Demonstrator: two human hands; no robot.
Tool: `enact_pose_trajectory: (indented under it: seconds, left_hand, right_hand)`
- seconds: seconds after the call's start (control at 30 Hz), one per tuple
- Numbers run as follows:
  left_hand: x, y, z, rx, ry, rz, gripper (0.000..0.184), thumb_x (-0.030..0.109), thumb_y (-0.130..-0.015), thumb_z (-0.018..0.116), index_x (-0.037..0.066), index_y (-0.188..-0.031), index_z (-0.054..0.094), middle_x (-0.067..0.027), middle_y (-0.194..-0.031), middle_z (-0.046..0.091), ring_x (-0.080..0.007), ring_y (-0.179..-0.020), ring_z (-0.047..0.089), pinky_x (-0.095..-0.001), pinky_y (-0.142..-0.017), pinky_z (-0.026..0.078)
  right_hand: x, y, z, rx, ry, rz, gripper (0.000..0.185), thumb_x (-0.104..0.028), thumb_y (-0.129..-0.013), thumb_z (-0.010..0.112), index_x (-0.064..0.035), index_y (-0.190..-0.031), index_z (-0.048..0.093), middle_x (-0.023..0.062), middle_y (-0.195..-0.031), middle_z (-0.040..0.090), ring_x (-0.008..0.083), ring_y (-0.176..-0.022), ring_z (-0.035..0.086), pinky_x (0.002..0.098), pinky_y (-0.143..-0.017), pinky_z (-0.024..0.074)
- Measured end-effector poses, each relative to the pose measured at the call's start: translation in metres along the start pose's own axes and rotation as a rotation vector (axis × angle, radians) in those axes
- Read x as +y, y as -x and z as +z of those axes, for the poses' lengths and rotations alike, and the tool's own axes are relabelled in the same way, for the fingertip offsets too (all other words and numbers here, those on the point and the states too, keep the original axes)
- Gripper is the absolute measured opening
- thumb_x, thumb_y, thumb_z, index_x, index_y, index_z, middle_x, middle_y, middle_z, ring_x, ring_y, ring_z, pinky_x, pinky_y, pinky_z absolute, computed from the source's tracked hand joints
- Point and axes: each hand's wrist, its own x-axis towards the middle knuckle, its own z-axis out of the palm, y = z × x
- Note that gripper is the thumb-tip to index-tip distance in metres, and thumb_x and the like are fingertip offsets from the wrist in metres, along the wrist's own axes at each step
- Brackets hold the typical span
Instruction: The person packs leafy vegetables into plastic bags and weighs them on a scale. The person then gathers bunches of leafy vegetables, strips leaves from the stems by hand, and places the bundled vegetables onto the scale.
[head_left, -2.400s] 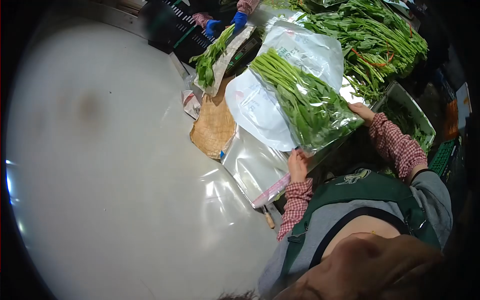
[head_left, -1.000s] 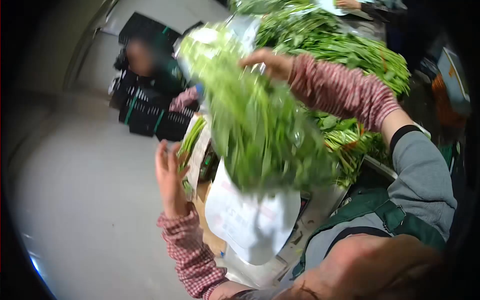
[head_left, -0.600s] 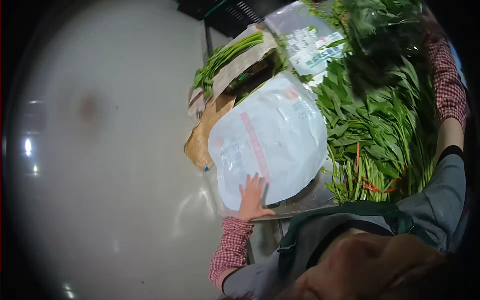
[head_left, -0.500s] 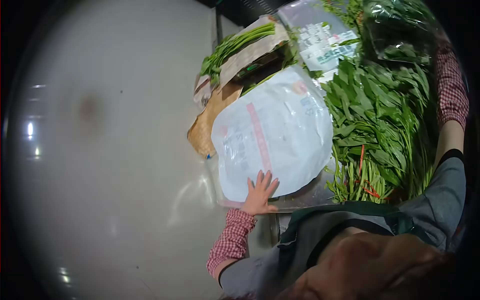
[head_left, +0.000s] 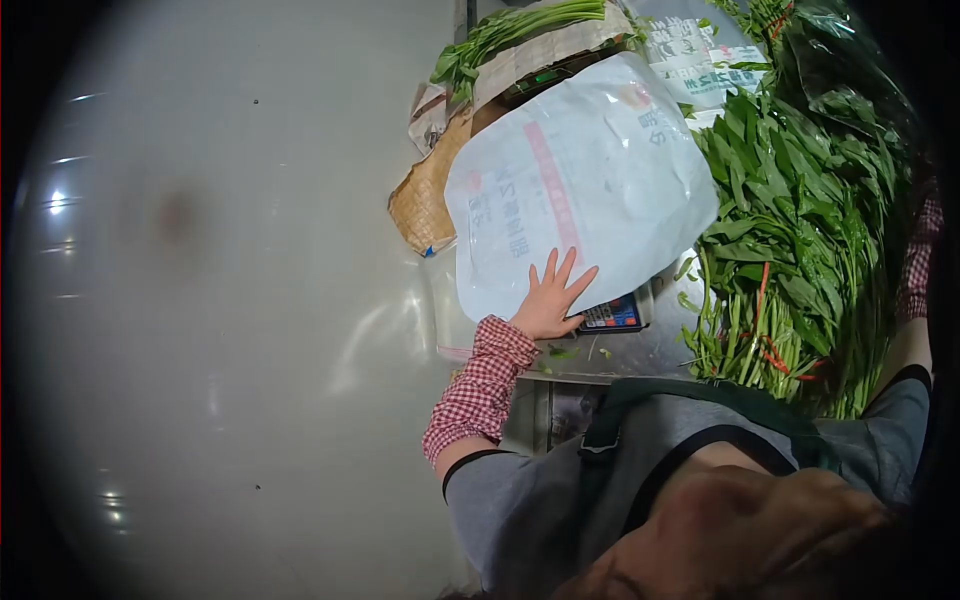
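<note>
My left hand (head_left: 548,305) lies palm down with its fingers spread on the lower edge of a large white plastic bag (head_left: 600,180) with a pink stripe and printing. The bag lies flat over other things. Just beside my thumb, part of a keypad (head_left: 615,315) with coloured buttons shows from under the bag. My right arm, in a red checked sleeve (head_left: 918,250), reaches forward along the right edge beside the leafy greens (head_left: 800,215). The right hand itself is lost in the dark border.
Brown paper (head_left: 430,195) sticks out left of the bag. Long green stems (head_left: 540,22) lie on a paper wrapping at the back. Behind the greens are a printed clear bag (head_left: 700,60) and a dark clear bag (head_left: 850,60). Red ties (head_left: 770,350) bind the stems.
The view has shifted. My left hand and the white bag have moved forward, away from the near edge, uncovering the keypad. My right hand has gone further out of sight.
</note>
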Motion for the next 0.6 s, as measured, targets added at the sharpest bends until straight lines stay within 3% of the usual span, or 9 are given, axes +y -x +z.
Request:
enact_pose_trajectory:
  seconds: [0.17, 0.23, 0.3, 0.37, 0.43, 0.47, 0.53, 0.57, 0.6]
  left_hand:
    - [-0.011, 0.01, -0.001, 0.044, -0.007, 0.06, 0.08, 0.033, -0.066, 0.065, 0.014, -0.132, 0.024, -0.0237, -0.136, 0.011, -0.045, -0.123, 0.011, -0.0653, -0.087, 0.019]
    - [-0.023, 0.025, 0.002, 0.072, -0.002, 0.108, 0.081, 0.033, -0.065, 0.065, 0.013, -0.132, 0.023, -0.0242, -0.136, 0.011, -0.0443, -0.124, 0.011, -0.0656, -0.087, 0.018]
    - [-0.043, 0.048, 0.008, 0.357, 0.016, -0.113, 0.081, 0.031, -0.066, 0.066, 0.009, -0.131, 0.023, -0.0252, -0.135, 0.013, -0.0412, -0.125, 0.011, -0.0606, -0.092, 0.016]
    - [-0.083, 0.07, 0.025, 0.729, 0.206, -0.291, 0.078, 0.025, -0.068, 0.064, 0.006, -0.131, 0.021, -0.0214, -0.135, 0.018, -0.0364, -0.126, 0.013, -0.0559, -0.095, 0.015]
    - [-0.125, 0.092, 0.043, 0.956, 0.423, -0.488, 0.073, 0.02, -0.071, 0.063, 0.0, -0.128, 0.023, -0.0208, -0.133, 0.022, -0.0346, -0.123, 0.021, -0.0483, -0.096, 0.021]
    - [-0.133, 0.1, 0.046, 0.941, 0.439, -0.46, 0.073, 0.02, -0.071, 0.063, 0.0, -0.128, 0.023, -0.0208, -0.133, 0.022, -0.0346, -0.123, 0.021, -0.0483, -0.096, 0.021]
    - [-0.143, 0.116, 0.038, 1.073, 0.938, -0.534, 0.063, 0.024, -0.078, 0.054, -0.001, -0.127, 0.024, -0.0207, -0.117, 0.038, -0.0316, -0.107, 0.039, -0.0371, -0.088, 0.035]
    - [-0.136, 0.121, 0.02, 1.052, 0.954, -0.494, 0.063, 0.024, -0.078, 0.054, -0.001, -0.127, 0.024, -0.0207, -0.117, 0.038, -0.0316, -0.107, 0.039, -0.0371, -0.088, 0.035]
    - [-0.117, 0.13, -0.007, 0.988, 1.107, -0.163, 0.06, 0.028, -0.081, 0.051, 0.0, -0.126, 0.025, -0.0199, -0.104, 0.044, -0.0285, -0.092, 0.046, -0.0358, -0.081, 0.038]
  right_hand:
    - [-0.11, -0.001, -0.04, -0.022, -0.047, -0.319, 0.037, -0.02, -0.086, 0.048, -0.0022, -0.118, 0.044, 0.0071, -0.112, 0.05, 0.0147, -0.104, 0.047, 0.026, -0.086, 0.0394]
    - [-0.145, 0.037, -0.015, -0.183, -0.082, -0.427, 0.037, -0.021, -0.087, 0.047, -0.0022, -0.118, 0.043, 0.0069, -0.113, 0.049, 0.0144, -0.104, 0.046, 0.0257, -0.087, 0.0391]
    - [-0.196, 0.132, 0.056, -0.262, 0.264, -0.585, 0.039, -0.022, -0.085, 0.05, -0.0033, -0.118, 0.043, 0.0066, -0.114, 0.049, 0.0141, -0.105, 0.046, 0.0263, -0.089, 0.0375]
    - [-0.191, 0.198, 0.102, -0.333, 0.178, -0.405, 0.041, -0.024, -0.085, 0.05, -0.0021, -0.119, 0.042, 0.0078, -0.115, 0.048, 0.0155, -0.105, 0.046, 0.0284, -0.089, 0.0371]
    - [-0.162, 0.243, 0.138, -0.408, 0.059, -0.415, 0.042, -0.026, -0.086, 0.049, -0.0013, -0.118, 0.042, 0.0087, -0.112, 0.049, 0.0168, -0.104, 0.046, 0.0274, -0.087, 0.0372]
    - [-0.161, 0.263, 0.155, -0.343, 0.186, -0.251, 0.041, -0.026, -0.086, 0.049, -0.0006, -0.118, 0.042, 0.008, -0.11, 0.05, 0.0163, -0.103, 0.047, 0.0271, -0.087, 0.0376]
    - [-0.152, 0.29, 0.189, -0.245, 0.308, -0.071, 0.041, -0.026, -0.086, 0.048, 0.0, -0.118, 0.042, 0.0074, -0.109, 0.05, 0.0157, -0.102, 0.047, 0.0268, -0.086, 0.038]
    - [-0.144, 0.299, 0.199, -0.159, 0.347, -0.07, 0.041, -0.026, -0.086, 0.048, 0.0007, -0.117, 0.043, 0.0073, -0.107, 0.051, 0.0151, -0.1, 0.048, 0.0265, -0.086, 0.0385]
    - [-0.139, 0.31, 0.204, -0.078, 0.392, -0.067, 0.04, -0.026, -0.087, 0.047, 0.0014, -0.116, 0.043, 0.0072, -0.105, 0.052, 0.0145, -0.098, 0.049, 0.0262, -0.085, 0.0389]
